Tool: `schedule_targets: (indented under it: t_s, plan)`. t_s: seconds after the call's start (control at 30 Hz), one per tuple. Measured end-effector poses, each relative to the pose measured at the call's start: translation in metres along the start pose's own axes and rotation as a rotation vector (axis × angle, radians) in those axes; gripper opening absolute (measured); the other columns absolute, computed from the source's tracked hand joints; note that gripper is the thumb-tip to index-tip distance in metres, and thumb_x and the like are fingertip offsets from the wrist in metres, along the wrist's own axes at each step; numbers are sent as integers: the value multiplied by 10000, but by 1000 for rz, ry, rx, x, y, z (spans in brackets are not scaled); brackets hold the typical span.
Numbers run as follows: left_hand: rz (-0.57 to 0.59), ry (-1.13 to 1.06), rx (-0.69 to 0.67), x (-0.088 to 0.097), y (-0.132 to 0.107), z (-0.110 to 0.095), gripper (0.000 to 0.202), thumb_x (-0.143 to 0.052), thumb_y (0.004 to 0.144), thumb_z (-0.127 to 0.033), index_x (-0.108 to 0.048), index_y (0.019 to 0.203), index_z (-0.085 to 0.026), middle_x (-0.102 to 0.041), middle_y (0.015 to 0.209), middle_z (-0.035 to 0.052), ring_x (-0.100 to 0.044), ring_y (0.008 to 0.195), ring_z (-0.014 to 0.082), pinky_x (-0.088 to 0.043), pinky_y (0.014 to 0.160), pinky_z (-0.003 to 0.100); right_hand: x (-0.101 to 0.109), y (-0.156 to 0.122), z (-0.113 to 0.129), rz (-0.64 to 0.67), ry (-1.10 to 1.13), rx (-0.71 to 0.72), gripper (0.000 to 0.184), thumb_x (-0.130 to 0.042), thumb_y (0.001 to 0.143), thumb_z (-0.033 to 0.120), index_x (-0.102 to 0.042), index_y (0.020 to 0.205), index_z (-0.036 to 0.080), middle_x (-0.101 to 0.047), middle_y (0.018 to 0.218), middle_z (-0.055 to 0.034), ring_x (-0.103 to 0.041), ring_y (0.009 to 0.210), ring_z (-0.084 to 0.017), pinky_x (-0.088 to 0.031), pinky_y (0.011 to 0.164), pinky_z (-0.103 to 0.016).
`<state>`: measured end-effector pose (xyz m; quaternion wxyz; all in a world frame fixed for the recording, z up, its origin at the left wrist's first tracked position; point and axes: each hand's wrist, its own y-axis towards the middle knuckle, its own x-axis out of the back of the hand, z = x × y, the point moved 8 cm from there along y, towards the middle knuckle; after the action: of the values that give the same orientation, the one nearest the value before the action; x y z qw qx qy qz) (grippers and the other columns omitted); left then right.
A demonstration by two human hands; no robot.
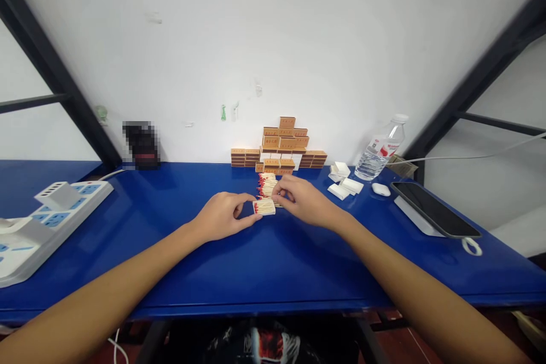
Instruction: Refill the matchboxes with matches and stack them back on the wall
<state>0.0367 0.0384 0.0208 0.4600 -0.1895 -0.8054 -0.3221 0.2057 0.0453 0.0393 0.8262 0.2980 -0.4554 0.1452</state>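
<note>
A small white matchbox tray (267, 210) with red-tipped matches lying in it is in the middle of the blue table. My left hand (224, 216) pinches its left end between thumb and forefinger. At the tray's right end is my right hand (305, 200), its fingertips drawn together; whatever they hold is too small to make out. Just behind the tray lies a pile of loose matches (266, 183), heads to the left, partly covered by my right hand. Stacked matchboxes (285, 142) rise behind the pile against the wall.
On the right are empty white trays (340, 189), a water bottle (381, 148), a white earphone case (381, 189) and a phone (435, 209) on a stand. A white power strip (91, 189) lies at left. A blurred dark object (143, 145) stands at back left.
</note>
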Motion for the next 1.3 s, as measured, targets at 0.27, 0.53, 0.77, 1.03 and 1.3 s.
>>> schedule_targets:
  t_s: [0.27,0.53,0.77,1.03,1.3]
  plan:
    - [88,8,4,-6,0,0,375,-669,919,-509,-748,1135,-212,-559,588,-49,-533,543,125,-321,559,253,-10,-4,-41,210,-104,-102,86,-751,880,263,-704,871,192,-640,895,-50,-576,797,-186,-402,690,-284]
    - [106,27,11,-9,0,0,364,-665,921,-503,-751,1124,-215,-585,605,-40,-536,543,131,-317,556,254,-9,-6,-43,226,-45,-93,124,-618,963,241,-658,858,189,-623,894,-49,-559,781,-176,-419,698,-289]
    - [87,43,6,-10,-1,-1,366,-688,909,-491,-741,1140,-213,-596,625,-38,-540,561,131,-327,576,253,0,-2,-3,101,77,16,122,-579,1003,262,-644,929,190,-623,942,-58,-573,800,-170,-443,711,-291]
    - [94,15,-23,-11,-2,-3,363,-682,912,-506,-744,1119,-215,-586,603,-44,-540,543,129,-335,565,256,-11,-2,10,137,39,64,94,-625,961,197,-666,876,194,-646,874,-44,-568,762,-165,-418,684,-285]
    - [193,-52,-91,-15,-4,-15,346,-699,904,-480,-753,1109,-206,-566,573,-57,-538,531,117,-350,572,254,-10,0,-20,130,-31,26,17,-700,915,204,-696,920,188,-633,898,-41,-579,795,-166,-412,702,-274]
